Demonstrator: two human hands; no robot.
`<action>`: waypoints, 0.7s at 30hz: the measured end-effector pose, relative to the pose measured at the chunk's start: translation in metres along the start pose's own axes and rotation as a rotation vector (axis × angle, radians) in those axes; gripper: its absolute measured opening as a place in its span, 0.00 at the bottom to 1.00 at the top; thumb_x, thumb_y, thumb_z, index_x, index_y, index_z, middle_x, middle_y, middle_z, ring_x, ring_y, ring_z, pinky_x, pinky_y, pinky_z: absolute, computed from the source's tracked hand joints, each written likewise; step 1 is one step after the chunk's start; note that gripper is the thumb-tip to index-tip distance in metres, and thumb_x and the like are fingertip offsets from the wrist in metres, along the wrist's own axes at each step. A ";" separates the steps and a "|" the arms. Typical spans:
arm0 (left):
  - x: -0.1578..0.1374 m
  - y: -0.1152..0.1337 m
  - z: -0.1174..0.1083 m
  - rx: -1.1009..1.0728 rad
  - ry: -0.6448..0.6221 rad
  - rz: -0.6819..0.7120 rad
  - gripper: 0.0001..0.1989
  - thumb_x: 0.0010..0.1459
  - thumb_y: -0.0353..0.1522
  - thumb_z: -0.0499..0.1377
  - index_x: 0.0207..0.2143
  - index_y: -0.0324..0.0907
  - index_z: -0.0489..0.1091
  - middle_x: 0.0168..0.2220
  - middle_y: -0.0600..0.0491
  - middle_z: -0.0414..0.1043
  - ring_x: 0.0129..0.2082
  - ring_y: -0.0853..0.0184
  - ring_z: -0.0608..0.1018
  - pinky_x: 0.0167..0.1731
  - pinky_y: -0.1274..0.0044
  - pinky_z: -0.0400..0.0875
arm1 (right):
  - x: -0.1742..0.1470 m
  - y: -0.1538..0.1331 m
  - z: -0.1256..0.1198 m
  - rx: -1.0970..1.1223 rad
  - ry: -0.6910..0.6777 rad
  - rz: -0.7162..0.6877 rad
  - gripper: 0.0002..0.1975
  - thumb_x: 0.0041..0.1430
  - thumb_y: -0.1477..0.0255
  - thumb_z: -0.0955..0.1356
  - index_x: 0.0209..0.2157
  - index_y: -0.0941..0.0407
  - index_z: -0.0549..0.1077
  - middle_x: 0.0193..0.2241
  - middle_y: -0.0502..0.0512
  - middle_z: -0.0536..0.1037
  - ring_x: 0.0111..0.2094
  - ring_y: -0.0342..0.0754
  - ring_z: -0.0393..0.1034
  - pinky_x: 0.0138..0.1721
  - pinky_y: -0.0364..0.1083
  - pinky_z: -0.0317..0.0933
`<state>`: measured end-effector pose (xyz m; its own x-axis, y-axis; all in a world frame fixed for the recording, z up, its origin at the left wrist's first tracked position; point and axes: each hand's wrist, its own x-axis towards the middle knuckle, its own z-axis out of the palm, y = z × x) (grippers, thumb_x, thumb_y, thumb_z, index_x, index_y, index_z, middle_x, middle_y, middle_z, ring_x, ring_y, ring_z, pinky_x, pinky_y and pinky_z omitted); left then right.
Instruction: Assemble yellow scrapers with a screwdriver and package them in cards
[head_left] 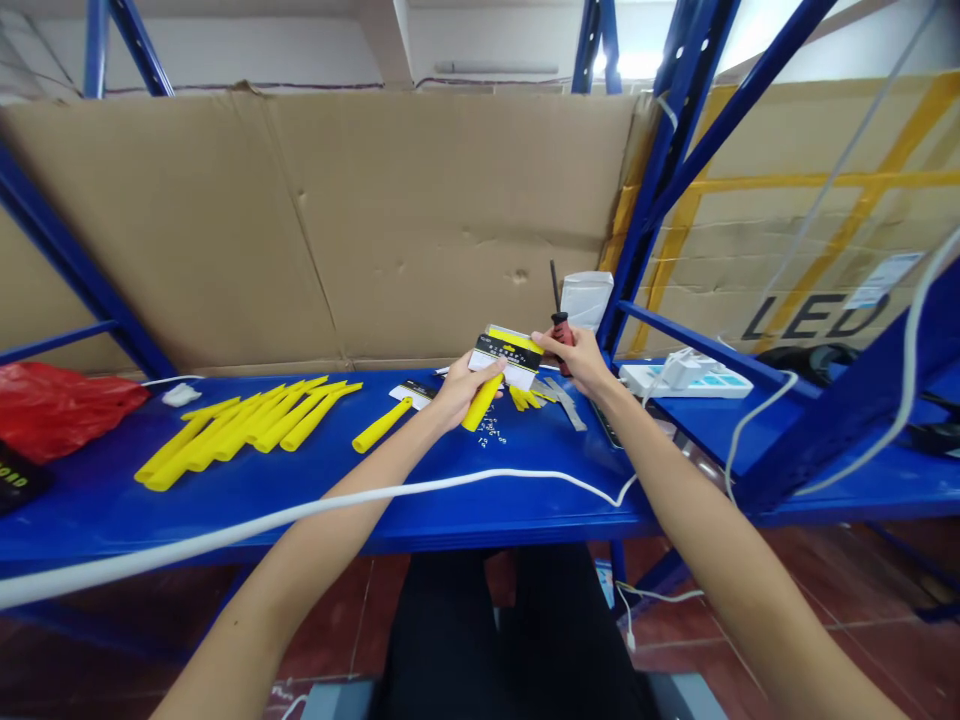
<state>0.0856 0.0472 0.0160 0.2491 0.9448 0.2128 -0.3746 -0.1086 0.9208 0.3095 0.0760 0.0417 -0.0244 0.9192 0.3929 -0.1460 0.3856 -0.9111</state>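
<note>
My left hand is closed around a yellow-handled tool; its head sits under a black, yellow and white printed card. In my right hand is a red-handled screwdriver, its dark shaft pointing up. The fingertips of that hand also touch the card's right corner. Below both hands lie small silvery parts, probably screws, small yellow pieces and flat metal strips. Left of my left hand, another yellow-handled tool with a card lies on the blue table.
Several yellow tube handles lie in a row at left, near a red plastic bag. A white cable crosses in front of my forearms. A power strip and blue shelf posts stand at right; cardboard forms the back.
</note>
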 end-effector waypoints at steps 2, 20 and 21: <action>-0.001 -0.001 0.003 -0.015 0.033 0.062 0.27 0.50 0.40 0.82 0.46 0.40 0.76 0.40 0.50 0.82 0.34 0.67 0.82 0.29 0.78 0.80 | 0.001 -0.002 -0.003 -0.007 -0.003 0.010 0.31 0.40 0.47 0.86 0.30 0.52 0.74 0.27 0.51 0.82 0.28 0.50 0.80 0.36 0.50 0.82; -0.019 0.038 0.018 -0.062 -0.011 0.357 0.25 0.50 0.44 0.80 0.42 0.43 0.76 0.41 0.50 0.81 0.34 0.65 0.81 0.29 0.74 0.81 | -0.051 -0.001 -0.110 -1.138 0.048 -0.042 0.13 0.65 0.58 0.67 0.31 0.51 0.73 0.31 0.60 0.88 0.36 0.59 0.83 0.41 0.52 0.70; -0.020 0.039 0.018 -0.066 -0.012 0.355 0.25 0.50 0.44 0.80 0.42 0.43 0.76 0.41 0.50 0.81 0.34 0.66 0.81 0.29 0.74 0.81 | -0.050 0.000 -0.109 -1.152 0.033 -0.023 0.13 0.65 0.58 0.67 0.30 0.50 0.72 0.31 0.60 0.88 0.35 0.59 0.82 0.40 0.52 0.69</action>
<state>0.0827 0.0188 0.0533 0.1032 0.8483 0.5193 -0.4966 -0.4084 0.7659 0.4180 0.0386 0.0083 -0.0053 0.9063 0.4226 0.8442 0.2306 -0.4838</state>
